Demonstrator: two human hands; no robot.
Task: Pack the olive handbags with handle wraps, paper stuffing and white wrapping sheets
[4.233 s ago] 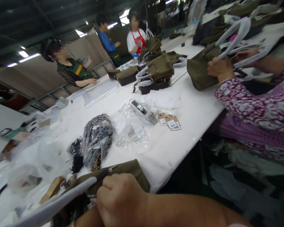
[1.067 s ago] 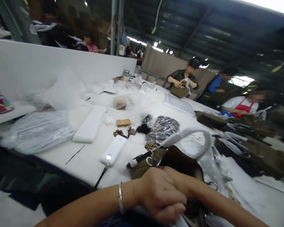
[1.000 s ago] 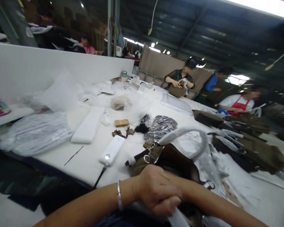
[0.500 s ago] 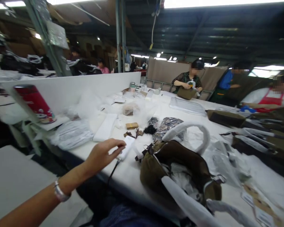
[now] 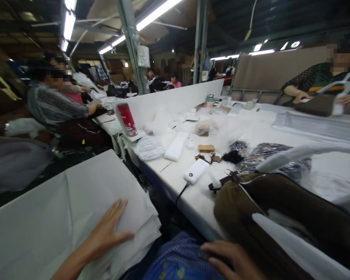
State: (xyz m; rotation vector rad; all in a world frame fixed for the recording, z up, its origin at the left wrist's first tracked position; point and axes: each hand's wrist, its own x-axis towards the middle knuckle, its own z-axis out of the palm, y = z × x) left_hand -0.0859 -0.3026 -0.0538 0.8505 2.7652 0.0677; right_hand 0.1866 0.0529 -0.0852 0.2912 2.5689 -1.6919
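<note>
My left hand lies on a stack of large white paper sheets at the lower left, thumb and fingers apart, holding nothing. At the bottom edge, my right hand hovers by my blue patterned clothing, its fingers spread, left of an olive-brown bag. White-wrapped handles rise from this open bag at the table's edge. A white power bank with a black cable rests on the table between the paper stack and the bag.
On the white table are a red can, a tan bundle, black strands and plastic wrapping. A low white partition runs behind. One person handles a bag at the right; another sits at the left.
The view has turned left. My left hand has moved from beside the power bank down to the paper stack. My right hand has come into view at the bottom.
</note>
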